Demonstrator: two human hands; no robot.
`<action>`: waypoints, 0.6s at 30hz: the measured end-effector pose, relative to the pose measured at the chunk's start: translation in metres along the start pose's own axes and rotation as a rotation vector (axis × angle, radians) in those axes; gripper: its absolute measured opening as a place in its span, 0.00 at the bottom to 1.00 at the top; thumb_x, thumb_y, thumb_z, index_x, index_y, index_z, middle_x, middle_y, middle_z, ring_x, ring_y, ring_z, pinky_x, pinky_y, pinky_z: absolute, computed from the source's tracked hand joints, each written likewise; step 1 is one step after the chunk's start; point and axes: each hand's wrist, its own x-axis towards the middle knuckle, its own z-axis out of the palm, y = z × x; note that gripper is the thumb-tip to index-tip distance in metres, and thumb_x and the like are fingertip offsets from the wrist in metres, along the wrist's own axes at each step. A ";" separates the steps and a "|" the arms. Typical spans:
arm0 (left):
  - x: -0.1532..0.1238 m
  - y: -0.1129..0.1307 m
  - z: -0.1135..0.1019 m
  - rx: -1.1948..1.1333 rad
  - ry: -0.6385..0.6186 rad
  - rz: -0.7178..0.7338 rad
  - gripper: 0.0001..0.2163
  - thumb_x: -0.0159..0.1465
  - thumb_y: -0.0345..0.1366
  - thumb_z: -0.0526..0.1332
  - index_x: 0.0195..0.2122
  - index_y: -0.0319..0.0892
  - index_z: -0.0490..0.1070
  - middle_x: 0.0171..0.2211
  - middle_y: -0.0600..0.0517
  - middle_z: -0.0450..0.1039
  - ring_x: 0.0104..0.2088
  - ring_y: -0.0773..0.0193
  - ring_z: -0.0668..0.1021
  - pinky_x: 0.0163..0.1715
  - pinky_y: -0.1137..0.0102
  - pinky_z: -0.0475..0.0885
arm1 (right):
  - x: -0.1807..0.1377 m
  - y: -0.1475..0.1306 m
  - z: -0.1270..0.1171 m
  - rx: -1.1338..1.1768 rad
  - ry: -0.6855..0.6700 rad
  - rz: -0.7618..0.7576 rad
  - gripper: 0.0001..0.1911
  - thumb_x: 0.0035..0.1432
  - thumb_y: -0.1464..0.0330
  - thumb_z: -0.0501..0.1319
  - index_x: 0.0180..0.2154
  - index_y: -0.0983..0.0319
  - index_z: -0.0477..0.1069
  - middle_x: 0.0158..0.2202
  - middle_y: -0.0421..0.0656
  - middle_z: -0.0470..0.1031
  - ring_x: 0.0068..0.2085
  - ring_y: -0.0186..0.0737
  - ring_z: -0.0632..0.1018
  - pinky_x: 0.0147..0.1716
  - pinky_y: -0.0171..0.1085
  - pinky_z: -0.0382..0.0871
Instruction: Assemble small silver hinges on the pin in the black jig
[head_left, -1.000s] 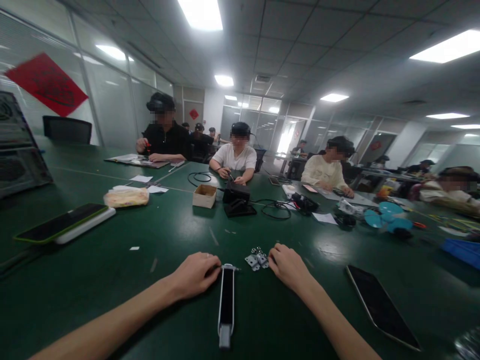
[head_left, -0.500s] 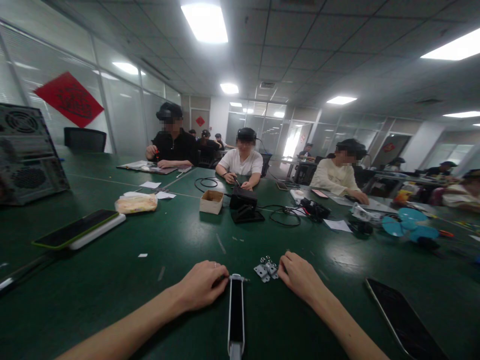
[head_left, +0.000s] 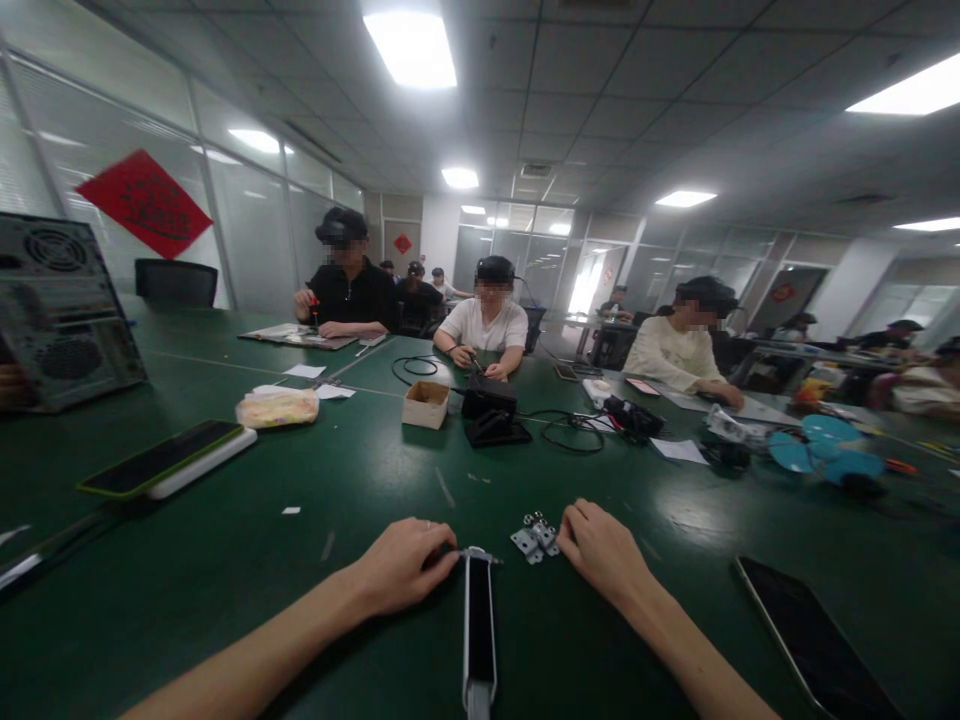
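Observation:
My left hand (head_left: 401, 565) rests curled on the green table (head_left: 225, 560), its fingertips against the far end of a long black and silver bar (head_left: 480, 630) that lies lengthwise toward me. My right hand (head_left: 600, 550) sits curled to the right of the bar, fingertips touching a small cluster of silver metal parts (head_left: 534, 537). What the fingers of either hand pinch, if anything, is hidden.
A dark phone (head_left: 814, 645) lies at the right, another phone on a white pad (head_left: 161, 460) at the left. A computer case (head_left: 56, 310), a wrapped packet (head_left: 277, 407), a small cardboard box (head_left: 425, 403), a black device with cables (head_left: 491, 415). Several people sit at the far side.
The view has swung slightly left and down over the second. Both hands stay in the same places at the bar and the metal parts.

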 end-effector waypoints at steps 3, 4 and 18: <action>-0.001 -0.001 0.000 0.001 0.007 0.003 0.10 0.67 0.38 0.51 0.41 0.41 0.70 0.31 0.50 0.74 0.31 0.61 0.75 0.33 0.68 0.67 | 0.000 0.000 0.001 0.038 0.110 0.003 0.08 0.61 0.74 0.53 0.32 0.65 0.69 0.32 0.46 0.70 0.33 0.40 0.73 0.32 0.37 0.65; -0.001 -0.001 0.000 0.001 0.010 0.006 0.10 0.67 0.38 0.51 0.41 0.41 0.70 0.31 0.50 0.74 0.32 0.61 0.75 0.33 0.68 0.67 | 0.000 0.000 0.001 0.062 0.147 -0.005 0.08 0.61 0.73 0.53 0.32 0.65 0.68 0.32 0.46 0.70 0.32 0.40 0.72 0.32 0.37 0.65; 0.002 -0.007 0.004 0.003 0.007 0.079 0.09 0.67 0.35 0.52 0.40 0.41 0.70 0.33 0.50 0.74 0.33 0.61 0.76 0.35 0.69 0.67 | -0.020 -0.062 -0.003 0.507 0.223 -0.262 0.06 0.58 0.74 0.52 0.32 0.63 0.66 0.31 0.44 0.69 0.32 0.37 0.71 0.32 0.36 0.67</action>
